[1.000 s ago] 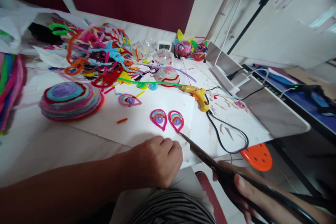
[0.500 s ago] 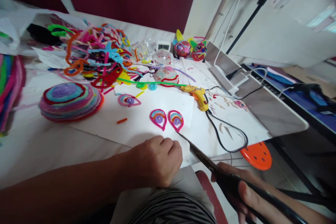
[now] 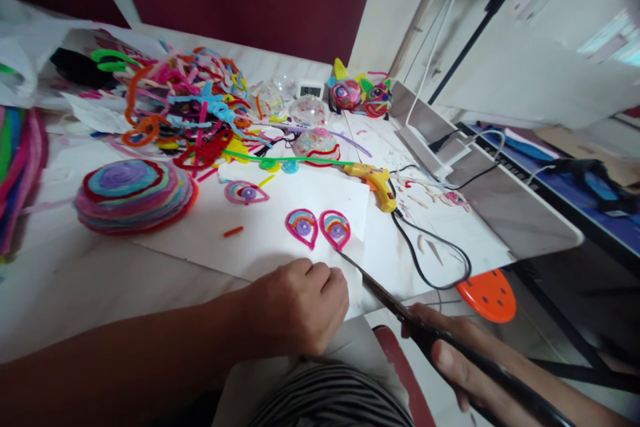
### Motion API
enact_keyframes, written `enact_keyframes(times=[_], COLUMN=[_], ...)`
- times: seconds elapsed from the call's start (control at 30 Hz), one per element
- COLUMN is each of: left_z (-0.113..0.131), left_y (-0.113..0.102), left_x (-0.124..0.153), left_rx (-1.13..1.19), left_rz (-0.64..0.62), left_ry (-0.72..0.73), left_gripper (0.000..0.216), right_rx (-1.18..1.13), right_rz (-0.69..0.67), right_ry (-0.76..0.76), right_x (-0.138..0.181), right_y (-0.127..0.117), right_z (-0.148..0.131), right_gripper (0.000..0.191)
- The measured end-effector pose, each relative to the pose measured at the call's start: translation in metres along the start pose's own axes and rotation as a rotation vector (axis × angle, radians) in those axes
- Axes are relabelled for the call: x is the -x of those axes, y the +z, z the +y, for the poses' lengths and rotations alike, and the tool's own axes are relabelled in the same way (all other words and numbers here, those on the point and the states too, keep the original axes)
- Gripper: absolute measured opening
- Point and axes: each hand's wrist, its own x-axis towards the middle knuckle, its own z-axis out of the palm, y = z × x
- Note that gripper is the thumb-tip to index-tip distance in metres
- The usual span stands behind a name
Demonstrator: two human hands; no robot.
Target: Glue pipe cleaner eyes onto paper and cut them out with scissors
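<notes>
Two eye shapes, the left eye shape and the right eye shape, have pink pipe-cleaner outlines and purple centres. They lie side by side on a white sheet of paper. My left hand is closed at the sheet's near edge, knuckles up, and seems to pinch the paper; its fingertips are hidden. In my right hand are long dark scissors, their tip at the lower point of the right eye shape. A third eye shape lies farther back, near a short orange piece.
A coiled multicoloured dome stands on the left, before a tangled heap of pipe cleaners. The yellow glue gun and its black cable lie right of the paper. Two decorated balls and a small clock are behind.
The scissors' handles have come closer together in my right hand, its thumb shifting left. The blade tip stays at the right eye shape. My left hand has barely moved.
</notes>
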Motion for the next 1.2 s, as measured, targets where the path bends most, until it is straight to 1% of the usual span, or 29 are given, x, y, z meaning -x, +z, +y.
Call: enact_keyframes(times=[0.07, 0.17, 0.23, 0.3, 0.33, 0.4, 0.47, 0.53, 0.63, 0.7, 0.8, 0.87, 0.93, 1.03, 1.07, 1.13, 1.2], left_z=[0.000, 0.000, 0.001, 0.001, 0.001, 0.001, 0.000, -0.001, -0.003, -0.003, -0.002, -0.001, -0.002, -0.003, -0.003, -0.003, -0.004], left_y=[-0.001, -0.001, -0.001, -0.001, -0.001, 0.000, -0.001, -0.002, -0.005, -0.007, -0.008, -0.008, -0.007, -0.006, -0.006, -0.006, -0.006], left_x=[0.000, 0.000, 0.000, 0.000, 0.001, 0.001, 0.002, 0.002, 0.002, 0.001, -0.001, -0.001, -0.001, -0.002, -0.003, -0.006, -0.011], left_rx=[0.005, 0.005, 0.006, 0.004, 0.000, -0.010, -0.017, -0.019, -0.005, 0.008, 0.025, 0.024, 0.020, 0.033, 0.038, 0.035, 0.029], left_rz=[0.001, -0.004, -0.010, -0.009, -0.006, 0.003, 0.007, 0.005, -0.007, -0.016, -0.026, -0.024, -0.021, -0.018, -0.022, -0.037, -0.058], left_ry=[0.001, 0.000, 0.001, -0.001, -0.004, -0.005, 0.004, 0.015, 0.033, 0.018, -0.027, -0.042, -0.045, -0.028, -0.035, -0.070, -0.089], left_gripper=[0.009, 0.009, 0.009, 0.008, 0.008, 0.008, 0.008, 0.008, 0.010, 0.011, 0.012, 0.013, 0.012, 0.009, 0.008, 0.007, 0.005], right_rx=[0.042, 0.063, 0.072, 0.106, 0.133, 0.189, 0.220, 0.240, 0.244, 0.228, 0.178, 0.102, -0.012, -0.213, -0.260, -0.332, -0.404], right_rz=[0.028, 0.015, 0.020, 0.061, 0.073, 0.045, -0.011, -0.039, -0.016, -0.025, -0.038, -0.052, -0.090, -0.155, -0.202, -0.251, -0.251], right_ry=[-0.009, -0.016, 0.012, 0.030, 0.023, -0.023, -0.086, -0.115, -0.066, -0.031, -0.029, -0.041, -0.053, -0.071, -0.070, -0.059, -0.068], right_x=[0.000, 0.001, 0.003, 0.005, 0.005, 0.007, 0.008, 0.010, 0.017, 0.021, 0.023, 0.020, 0.015, 0.009, 0.008, 0.009, 0.010], right_y=[0.002, 0.004, 0.004, 0.003, 0.001, -0.003, -0.009, -0.015, -0.024, -0.029, -0.035, -0.034, -0.029, -0.016, -0.012, -0.004, 0.004], right_z=[-0.001, -0.002, -0.002, -0.002, 0.000, 0.004, 0.012, 0.025, 0.047, 0.055, 0.052, 0.048, 0.050, 0.062, 0.067, 0.076, 0.086], right_gripper=[0.060, 0.062, 0.061, 0.058, 0.056, 0.052, 0.050, 0.054, 0.066, 0.069, 0.067, 0.063, 0.068, 0.086, 0.088, 0.088, 0.088])
